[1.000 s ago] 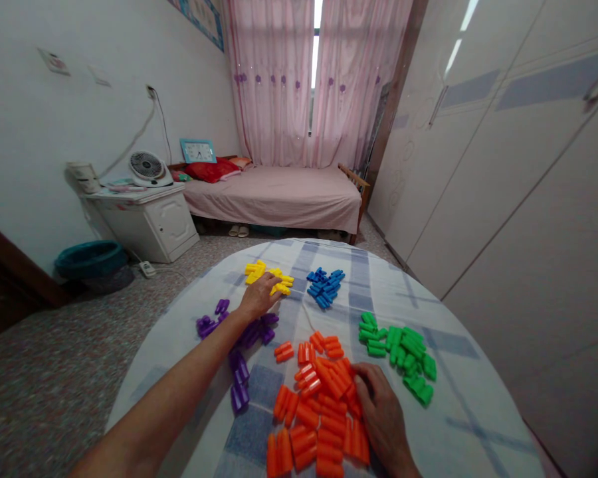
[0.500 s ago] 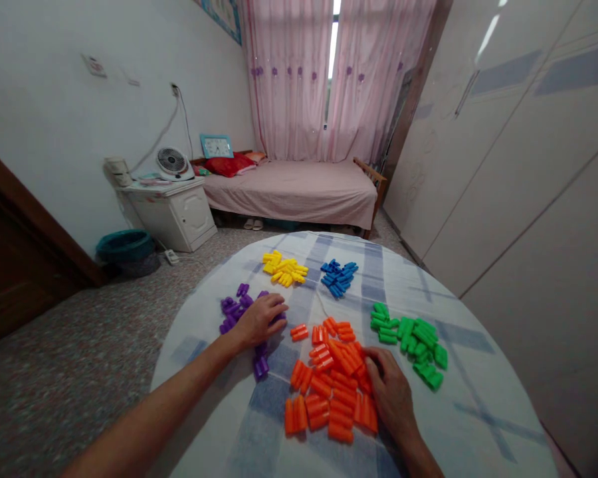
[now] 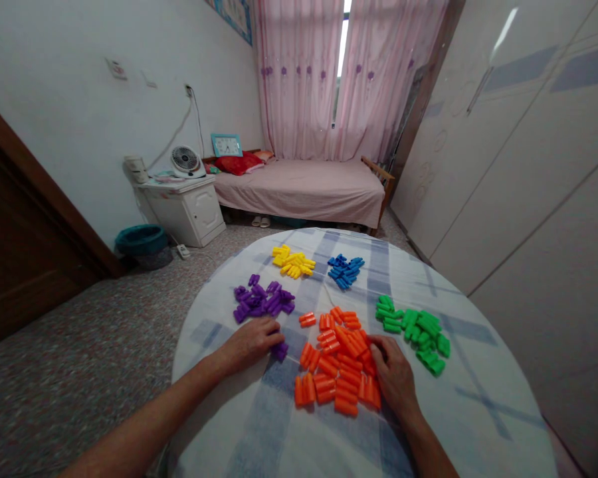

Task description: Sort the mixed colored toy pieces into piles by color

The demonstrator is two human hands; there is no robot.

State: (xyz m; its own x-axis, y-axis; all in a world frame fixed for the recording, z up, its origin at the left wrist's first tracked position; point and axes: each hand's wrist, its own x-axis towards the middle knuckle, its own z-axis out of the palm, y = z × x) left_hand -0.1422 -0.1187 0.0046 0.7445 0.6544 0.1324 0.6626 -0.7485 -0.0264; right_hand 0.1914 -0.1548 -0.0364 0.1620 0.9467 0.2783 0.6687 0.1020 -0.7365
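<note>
My left hand (image 3: 252,342) lies low over the cloth with its fingers stretched out and slightly bent. Its fingertips touch a stray purple plastic piece (image 3: 280,352), partly hidden beneath them. Just beyond that hand is a loose heap of purple pieces (image 3: 259,302). At the right side of a larger heap of orange pieces (image 3: 346,365), my right hand (image 3: 395,375) rests with thumb and fingers apart, its fingertips against the outer pieces. The orange pieces look like short joined tubes. Some are hidden by the right hand.
Green pieces (image 3: 423,332) lie right of my right hand. Yellow pieces (image 3: 294,262) and blue pieces (image 3: 345,271) sit farther back on the round table with a checked cloth (image 3: 483,372). Beyond stand a bed (image 3: 303,189), a white cabinet (image 3: 199,212) and a bin (image 3: 144,245).
My left hand has drawn back toward me from the purple heap to the stray purple piece, uncovering the heap. My right hand stays beside the orange heap. The view has shifted slightly.
</note>
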